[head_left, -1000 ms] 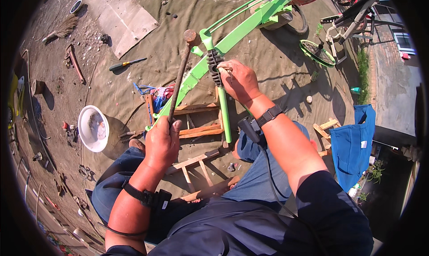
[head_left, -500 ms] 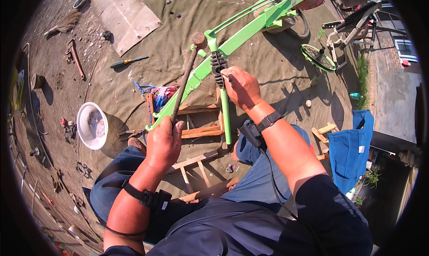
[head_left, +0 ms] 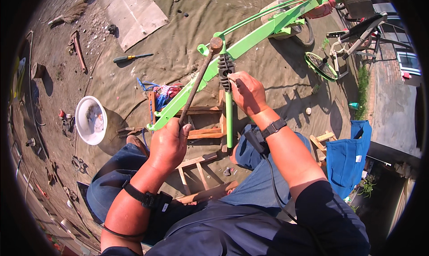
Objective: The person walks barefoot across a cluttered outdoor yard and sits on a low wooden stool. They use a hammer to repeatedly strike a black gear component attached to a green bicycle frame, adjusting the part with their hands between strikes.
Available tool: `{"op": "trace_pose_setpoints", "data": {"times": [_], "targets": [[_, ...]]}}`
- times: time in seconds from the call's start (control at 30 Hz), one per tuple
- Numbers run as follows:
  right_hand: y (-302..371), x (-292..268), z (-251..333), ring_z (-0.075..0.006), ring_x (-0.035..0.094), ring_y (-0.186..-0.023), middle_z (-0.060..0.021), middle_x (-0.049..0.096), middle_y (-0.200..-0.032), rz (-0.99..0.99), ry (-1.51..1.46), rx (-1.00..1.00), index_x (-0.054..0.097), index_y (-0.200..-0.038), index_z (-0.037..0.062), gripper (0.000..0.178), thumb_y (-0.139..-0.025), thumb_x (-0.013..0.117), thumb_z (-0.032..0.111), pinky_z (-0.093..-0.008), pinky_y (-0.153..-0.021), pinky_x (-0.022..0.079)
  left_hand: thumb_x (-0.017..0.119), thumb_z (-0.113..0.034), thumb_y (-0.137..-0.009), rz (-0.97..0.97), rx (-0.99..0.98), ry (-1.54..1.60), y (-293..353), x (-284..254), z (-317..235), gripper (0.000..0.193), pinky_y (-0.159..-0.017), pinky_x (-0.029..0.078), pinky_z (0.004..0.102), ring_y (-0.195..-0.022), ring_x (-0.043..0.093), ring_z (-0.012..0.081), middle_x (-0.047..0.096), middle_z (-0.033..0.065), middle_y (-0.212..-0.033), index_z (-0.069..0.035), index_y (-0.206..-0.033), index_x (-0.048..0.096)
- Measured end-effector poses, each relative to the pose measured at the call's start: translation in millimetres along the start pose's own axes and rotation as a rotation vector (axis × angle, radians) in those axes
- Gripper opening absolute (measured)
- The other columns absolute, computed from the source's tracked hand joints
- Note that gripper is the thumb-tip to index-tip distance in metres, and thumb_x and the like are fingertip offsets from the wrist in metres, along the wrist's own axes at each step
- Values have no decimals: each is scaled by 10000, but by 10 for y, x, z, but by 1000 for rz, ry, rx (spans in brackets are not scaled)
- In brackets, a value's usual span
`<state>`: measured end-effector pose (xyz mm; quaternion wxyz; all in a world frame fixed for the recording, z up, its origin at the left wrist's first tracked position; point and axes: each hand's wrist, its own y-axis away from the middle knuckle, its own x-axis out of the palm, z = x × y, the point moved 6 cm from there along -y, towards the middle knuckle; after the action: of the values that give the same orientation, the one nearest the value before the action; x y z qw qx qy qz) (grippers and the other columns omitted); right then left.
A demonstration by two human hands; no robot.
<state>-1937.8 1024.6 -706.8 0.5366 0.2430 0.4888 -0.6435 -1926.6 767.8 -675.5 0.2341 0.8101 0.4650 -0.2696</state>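
Gripping a hammer [head_left: 199, 84] by its handle in the left hand [head_left: 167, 144], with fingers wrapped tightly round. Overlapping the green beam [head_left: 250, 45] in view with its head; hard to tell if touching. Pinching a small pin [head_left: 236, 82] in the right hand [head_left: 248, 93], at the side of the dark spring [head_left: 225, 68] on a green tube [head_left: 229, 122]. Working with 2 hands above a wooden frame [head_left: 205, 134], with a white basin [head_left: 85, 122] off to the left.
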Motion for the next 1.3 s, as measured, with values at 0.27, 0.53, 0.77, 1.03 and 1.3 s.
{"op": "trace_pose_setpoints", "data": {"times": [0.27,0.53,0.77,1.03,1.3], "targets": [[-16,-3,22,-288,660,-840,-83,648,-940,-5,33,-27,645,-1064,116,249,-827,641,43,-378,-670,548,656,-212,-927,-17,45,7,4,-7,-32,260,-546,441,531,-640,589,458,584,218,-665,-30,-856,483],[-30,0,21,-281,660,-846,-76,652,-931,-10,64,-30,647,-1043,112,219,-831,639,59,-376,-685,548,657,-215,-925,9,42,-35,27,25,-42,267,-537,449,525,-617,591,452,589,212,-664,-33,-854,476],[-85,48,4,-284,650,-867,-72,636,-926,63,100,71,636,-1008,107,202,-812,618,60,-395,-712,543,640,-205,-931,159,26,-28,223,250,21,252,-527,427,535,-627,574,469,565,225,-633,-46,-841,467],[-73,27,-39,-295,658,-860,-61,647,-941,6,-10,143,661,-1029,122,329,-722,636,6,-385,-726,542,662,-201,-902,143,161,-100,263,263,13,219,-535,474,494,-617,606,412,604,185,-699,-31,-889,524],[-93,47,-55,-280,646,-857,-41,635,-923,-27,-5,128,654,-1010,148,220,-800,629,90,-402,-719,536,687,-163,-872,108,235,-92,279,225,-17,238,-552,463,499,-637,597,417,600,188,-714,-30,-838,492]]}}
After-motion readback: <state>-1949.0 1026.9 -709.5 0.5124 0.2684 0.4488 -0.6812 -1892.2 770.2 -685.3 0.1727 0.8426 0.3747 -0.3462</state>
